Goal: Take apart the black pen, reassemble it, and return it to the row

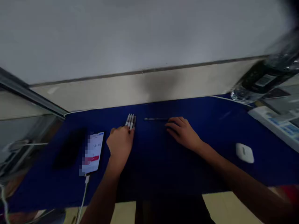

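My left hand (120, 144) is closed round a small bunch of white pens (130, 120), whose tips stick out past the fingers over the blue mat (163, 155). My right hand (182, 132) lies on the mat with its fingers curled over one end of a single dark pen (155, 119), which lies flat and points left. The two hands are about a hand's width apart. The picture is blurred.
A phone (93, 152) with a lit screen and a white cable lies left of my left hand, next to a dark flat object (68, 149). A white earbud case (244, 152) sits at the right. A clear water bottle (263, 77) and a white box (277, 124) stand at the far right.
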Tool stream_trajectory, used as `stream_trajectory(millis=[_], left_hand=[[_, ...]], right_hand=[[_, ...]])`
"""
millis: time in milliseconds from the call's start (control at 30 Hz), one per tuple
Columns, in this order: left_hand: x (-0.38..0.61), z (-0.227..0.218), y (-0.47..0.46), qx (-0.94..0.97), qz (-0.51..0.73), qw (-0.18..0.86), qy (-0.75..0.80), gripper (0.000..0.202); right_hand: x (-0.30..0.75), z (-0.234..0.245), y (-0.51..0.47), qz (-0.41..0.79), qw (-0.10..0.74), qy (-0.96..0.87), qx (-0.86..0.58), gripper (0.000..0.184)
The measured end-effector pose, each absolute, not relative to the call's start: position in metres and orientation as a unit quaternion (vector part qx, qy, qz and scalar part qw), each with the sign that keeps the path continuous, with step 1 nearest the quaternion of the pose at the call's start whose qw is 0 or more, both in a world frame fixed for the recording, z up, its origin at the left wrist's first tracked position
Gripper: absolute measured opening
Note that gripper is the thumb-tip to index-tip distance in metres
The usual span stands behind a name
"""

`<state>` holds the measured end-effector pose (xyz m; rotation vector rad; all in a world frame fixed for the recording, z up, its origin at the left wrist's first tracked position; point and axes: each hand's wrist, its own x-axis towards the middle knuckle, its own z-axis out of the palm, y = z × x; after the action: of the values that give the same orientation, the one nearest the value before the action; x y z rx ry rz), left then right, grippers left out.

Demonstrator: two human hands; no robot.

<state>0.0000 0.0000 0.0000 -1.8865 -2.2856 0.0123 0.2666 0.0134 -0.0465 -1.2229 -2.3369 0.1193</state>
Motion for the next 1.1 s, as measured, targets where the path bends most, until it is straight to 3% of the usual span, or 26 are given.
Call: stream_trajectory(millis=[200,467,667,933,1100], left_hand=[[0.008,0.001,0.000,-0.652,-0.055,0.122,-0.747,0.042],[0.014,0.001,-0.002,-0.672,-0.145,0.116,-0.717,0.041],[0.017,-0.004,-0.003,-0.700,-0.189,0.108,-0.680,0.039],[0.030,-0.019,-0.005,-0.782,-0.207,0.095,-0.581,0.030],[0.045,-0.027,-0.011,-0.825,-0.196,0.077,-0.524,0.029]], right_hand=[[0.258,-0.053,0.017,0.018,0.213,-0.871,-0.443,0.038],[0.259,-0.048,0.017,0.040,0.253,-0.858,-0.445,0.031],[0.259,-0.054,0.019,0.045,0.234,-0.868,-0.436,0.030],[0.264,-0.055,0.024,0.110,0.272,-0.868,-0.401,0.025],[0.263,-0.047,0.018,0.213,0.326,-0.823,-0.413,0.022]])
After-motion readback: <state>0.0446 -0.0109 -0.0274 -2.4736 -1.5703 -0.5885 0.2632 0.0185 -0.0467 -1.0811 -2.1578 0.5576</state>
